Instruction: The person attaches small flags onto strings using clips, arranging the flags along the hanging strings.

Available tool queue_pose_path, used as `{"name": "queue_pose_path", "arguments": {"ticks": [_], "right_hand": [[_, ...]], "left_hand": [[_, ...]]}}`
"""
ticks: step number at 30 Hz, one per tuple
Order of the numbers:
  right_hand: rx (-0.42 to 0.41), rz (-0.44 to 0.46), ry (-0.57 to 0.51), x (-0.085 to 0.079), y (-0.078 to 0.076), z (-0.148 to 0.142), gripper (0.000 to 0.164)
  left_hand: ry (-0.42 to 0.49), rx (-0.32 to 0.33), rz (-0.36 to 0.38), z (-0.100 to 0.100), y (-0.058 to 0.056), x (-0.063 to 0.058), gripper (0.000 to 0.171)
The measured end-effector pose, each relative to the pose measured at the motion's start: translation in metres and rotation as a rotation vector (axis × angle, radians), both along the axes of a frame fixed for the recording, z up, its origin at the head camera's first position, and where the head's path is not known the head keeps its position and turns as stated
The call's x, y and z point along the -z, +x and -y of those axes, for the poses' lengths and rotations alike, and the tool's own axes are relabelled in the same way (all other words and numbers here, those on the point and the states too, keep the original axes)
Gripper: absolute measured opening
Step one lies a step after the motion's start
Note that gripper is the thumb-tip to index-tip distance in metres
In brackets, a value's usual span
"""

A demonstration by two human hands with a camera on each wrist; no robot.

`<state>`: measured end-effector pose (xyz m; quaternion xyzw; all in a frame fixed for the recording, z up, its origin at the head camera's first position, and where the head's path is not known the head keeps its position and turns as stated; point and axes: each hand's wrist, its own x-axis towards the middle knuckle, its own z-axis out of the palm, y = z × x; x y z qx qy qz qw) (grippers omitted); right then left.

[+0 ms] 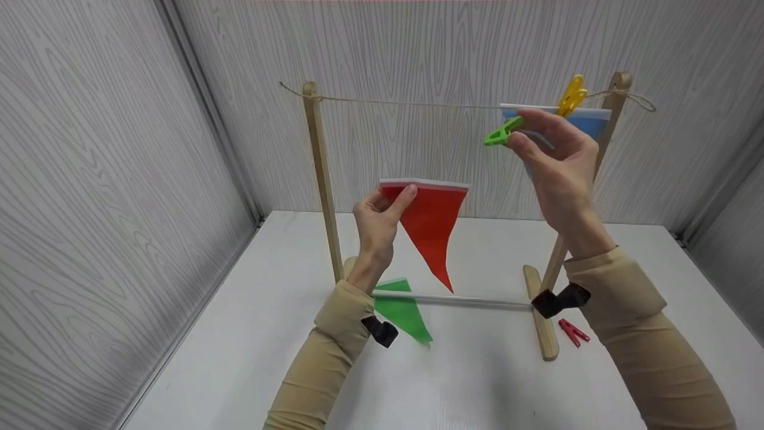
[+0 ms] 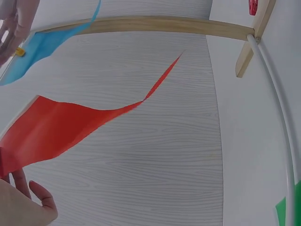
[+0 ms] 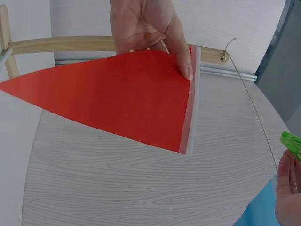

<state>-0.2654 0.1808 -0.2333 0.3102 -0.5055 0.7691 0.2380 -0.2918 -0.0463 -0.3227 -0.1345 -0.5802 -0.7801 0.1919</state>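
A red triangular pennant [image 1: 431, 221] with a white top strip hangs point down from my left hand [image 1: 377, 224], thumb in front near its upper left corner. Higher up, my right hand [image 1: 561, 155] pinches a green clothespin [image 1: 503, 131] between thumb and fingertips, just in front of the string line [image 1: 412, 104]. Behind that hand a blue pennant [image 1: 591, 123] hangs on the line, partly hidden, with a yellow clothespin [image 1: 572, 95] on its top edge. The right wrist view shows the red pennant [image 3: 117, 96] broadside, between my left thumb and fingers.
Wooden posts [image 1: 322, 173] hold the line at both ends; a white rod [image 1: 465, 299] joins them low down. A green pennant [image 1: 403, 313] lies on the white table [image 1: 465, 376] under the rod. A red clothespin [image 1: 573, 332] lies beside the right wooden foot [image 1: 544, 328].
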Motion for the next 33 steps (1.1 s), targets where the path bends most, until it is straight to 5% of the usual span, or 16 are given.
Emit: {"name": "queue_pose_path", "arguments": {"ticks": [6,16,33], "right_hand": [[0.142,-0.015,0.12,-0.019,-0.008,0.008,0.025],[0.203,-0.079,0.254,-0.045,-0.022,0.019,0.02],[0.359,0.111,0.495,-0.066,-0.029,0.024,0.031]], "left_hand": [[0.031,0.004,0.014,-0.002,-0.005,-0.01,0.02],[0.06,0.028,-0.019,-0.005,-0.01,-0.027,0.022],[0.071,0.057,-0.021,-0.017,-0.019,-0.053,0.024]]}}
